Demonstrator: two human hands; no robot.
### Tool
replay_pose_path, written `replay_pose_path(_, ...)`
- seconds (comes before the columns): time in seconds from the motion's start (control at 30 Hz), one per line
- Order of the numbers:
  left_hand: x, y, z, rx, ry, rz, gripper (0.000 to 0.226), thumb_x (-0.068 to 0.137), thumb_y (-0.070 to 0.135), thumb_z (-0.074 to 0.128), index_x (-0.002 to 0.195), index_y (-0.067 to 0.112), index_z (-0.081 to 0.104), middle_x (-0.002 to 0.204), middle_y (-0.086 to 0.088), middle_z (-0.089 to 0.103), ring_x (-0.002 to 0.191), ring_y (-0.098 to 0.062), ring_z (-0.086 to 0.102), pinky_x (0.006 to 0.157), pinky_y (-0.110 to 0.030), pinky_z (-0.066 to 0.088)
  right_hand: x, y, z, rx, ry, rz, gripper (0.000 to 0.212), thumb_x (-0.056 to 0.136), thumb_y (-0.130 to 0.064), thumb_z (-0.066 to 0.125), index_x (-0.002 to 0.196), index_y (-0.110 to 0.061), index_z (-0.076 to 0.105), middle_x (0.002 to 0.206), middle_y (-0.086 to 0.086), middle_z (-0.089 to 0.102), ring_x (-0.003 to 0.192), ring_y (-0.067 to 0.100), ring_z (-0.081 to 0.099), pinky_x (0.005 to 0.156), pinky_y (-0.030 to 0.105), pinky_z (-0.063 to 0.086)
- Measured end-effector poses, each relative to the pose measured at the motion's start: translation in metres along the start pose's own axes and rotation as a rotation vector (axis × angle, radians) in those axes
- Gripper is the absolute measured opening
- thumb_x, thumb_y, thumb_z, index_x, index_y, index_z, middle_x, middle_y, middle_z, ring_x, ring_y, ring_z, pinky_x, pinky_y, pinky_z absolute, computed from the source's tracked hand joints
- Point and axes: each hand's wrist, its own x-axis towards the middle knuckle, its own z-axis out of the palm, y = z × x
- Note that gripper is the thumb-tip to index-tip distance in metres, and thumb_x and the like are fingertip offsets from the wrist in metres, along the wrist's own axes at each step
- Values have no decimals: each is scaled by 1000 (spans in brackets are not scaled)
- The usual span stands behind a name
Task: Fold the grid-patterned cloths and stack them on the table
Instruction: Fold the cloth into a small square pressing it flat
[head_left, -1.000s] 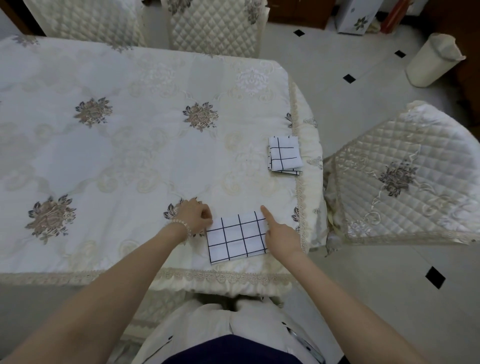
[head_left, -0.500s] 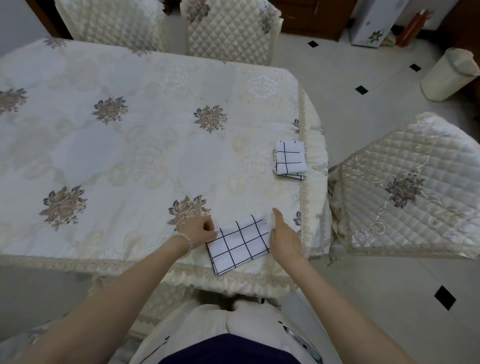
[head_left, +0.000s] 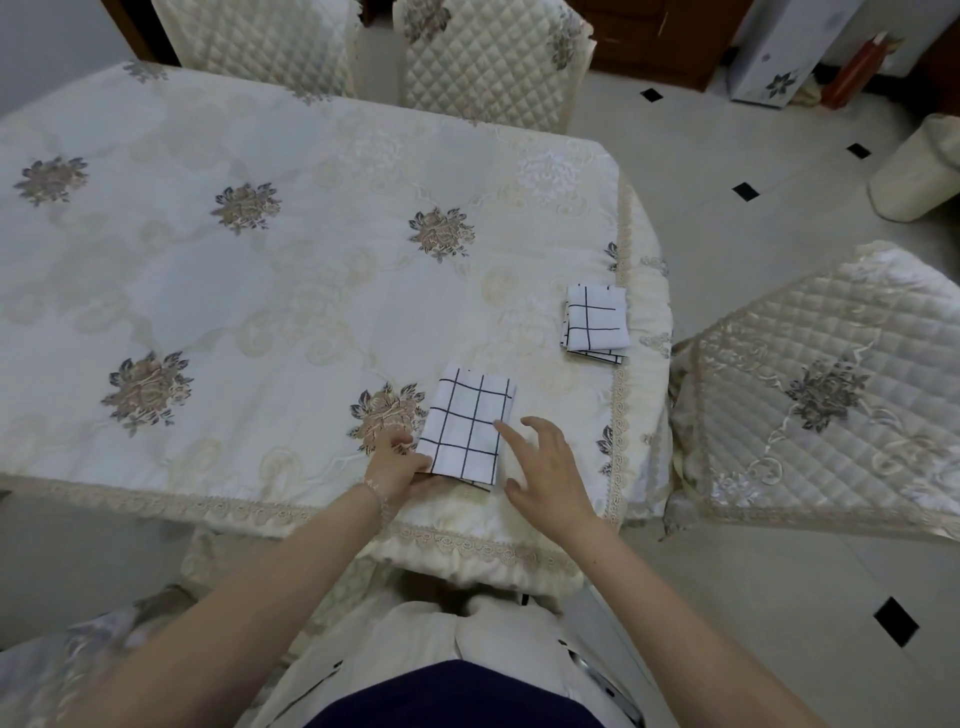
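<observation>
A folded white cloth with a black grid (head_left: 467, 421) lies near the table's front edge, turned so its long side runs away from me. My left hand (head_left: 397, 465) grips its near left corner, thumb on top and fingers under the edge. My right hand (head_left: 545, 467) hovers just right of the cloth with fingers spread and relaxed, holding nothing. A small stack of folded grid cloths (head_left: 595, 323) sits at the table's right edge, apart from both hands.
The table (head_left: 260, 291) wears a cream embroidered cover with floral motifs. A quilted chair (head_left: 821, 395) stands close on the right, two more chairs (head_left: 467, 57) at the far side. A white bin (head_left: 919, 171) is on the tiled floor.
The folded cloth has been turned from lying crosswise to pointing away from me. My left hand now grips its corner, and my right hand has lifted off its right edge.
</observation>
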Motion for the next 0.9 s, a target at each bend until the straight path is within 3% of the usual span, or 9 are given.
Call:
replay_pose_path(0.1, -11, 1, 3, -91, -110, -111, 31, 89, -8, 51, 114, 8, 42, 100, -23, 61, 75, -31, 67, 54, -32, 58, 2, -4, 7, 36, 24, -59, 72, 73, -11, 70, 137, -24, 40, 139, 12, 41, 132, 29, 34, 107, 38, 32)
replay_pose_path(0.23, -20, 6, 1, -39, -254, -167, 20, 90, -1, 55, 110, 0, 47, 99, -22, 67, 73, -27, 72, 58, -27, 58, 8, -3, 16, 92, 6, -117, 62, 71, -5, 70, 129, -13, 51, 133, 10, 51, 125, 29, 46, 101, 45, 44)
replay_pose_path(0.37, -17, 16, -9, -177, -275, -232, 10, 89, -5, 54, 92, 2, 48, 112, -28, 62, 81, -29, 72, 61, -27, 59, 2, -8, 15, 201, 26, -123, 62, 76, -15, 66, 135, -14, 48, 139, 6, 44, 133, 20, 38, 110, 32, 33)
replay_pose_path(0.5, -27, 24, -13, 44, -358, -224, 8, 89, 0, 56, 97, 3, 54, 96, -19, 69, 77, -27, 71, 60, -27, 58, 9, -18, 17, 277, 176, -95, 40, 76, -14, 67, 116, -9, 62, 128, 7, 55, 127, 18, 44, 104, 31, 40)
replay_pose_path(0.57, -26, 23, -18, 237, -339, -112, 10, 92, 8, 55, 100, 5, 52, 96, -21, 69, 75, -29, 70, 66, -32, 59, 16, -18, 18, 397, 243, 20, 32, 69, 7, 61, 97, -7, 68, 116, 3, 63, 124, 18, 49, 105, 36, 41)
replay_pose_path(0.63, -16, 18, -29, 456, -176, 136, 11, 91, 10, 52, 101, 9, 49, 92, -18, 68, 75, -31, 66, 70, -40, 56, 19, -17, 17, 500, 250, 100, 49, 59, 24, 50, 92, -8, 69, 109, -4, 64, 123, 16, 50, 108, 37, 39)
replay_pose_path(0.7, -2, 13, -42, 888, -36, 498, 24, 85, 4, 50, 105, 17, 48, 97, -8, 61, 84, -27, 60, 71, -37, 50, 18, -18, 12, 531, 225, 122, 54, 58, 27, 45, 93, -7, 69, 108, -5, 63, 121, 13, 51, 105, 33, 41)
replay_pose_path(0.77, 8, 9, -48, 1186, -30, 822, 37, 77, -2, 54, 111, 13, 52, 104, -6, 54, 94, -23, 52, 75, -31, 44, 14, -19, 11, 528, 209, 106, 52, 61, 26, 45, 94, -6, 70, 107, -3, 63, 116, 8, 52, 102, 28, 43)
replay_pose_path(0.9, 17, 4, -37, 1292, -99, 1126, 33, 70, 12, 69, 100, 10, 55, 90, -7, 52, 74, -24, 50, 61, -31, 45, 3, -19, 16, 513, 223, 99, 45, 65, 23, 56, 95, -8, 69, 103, -5, 62, 107, 9, 55, 96, 20, 45)
